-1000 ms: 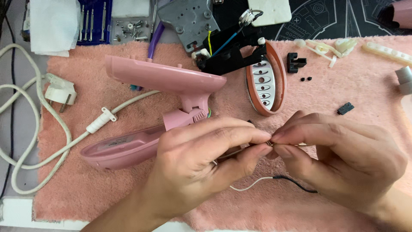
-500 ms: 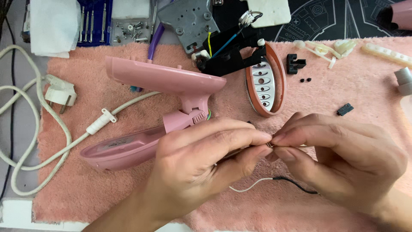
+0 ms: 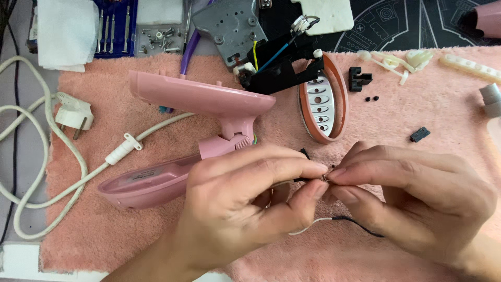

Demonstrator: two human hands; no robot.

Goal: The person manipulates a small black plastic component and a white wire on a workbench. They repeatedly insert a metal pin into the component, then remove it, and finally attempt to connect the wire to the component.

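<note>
My left hand point(image 3: 245, 209) and my right hand point(image 3: 412, 198) meet fingertip to fingertip over a pink towel point(image 3: 428, 104). Between the pinched fingers sits a small metal wire connector point(image 3: 324, 178). A thin white and black wire point(image 3: 334, 223) hangs below the fingers and runs to the right under my right hand. Just behind my left hand lies an opened pink appliance shell point(image 3: 198, 99) with its handle half point(image 3: 141, 183).
A white power cord point(image 3: 31, 156) with plug point(image 3: 73, 115) loops at the left. An oval pink-rimmed panel point(image 3: 322, 104), a black frame with wires point(image 3: 276, 62), a grey metal plate point(image 3: 229, 26), a screwdriver set point(image 3: 112, 26), loose screws point(image 3: 156, 39) and small plastic parts point(image 3: 396, 62) lie at the back.
</note>
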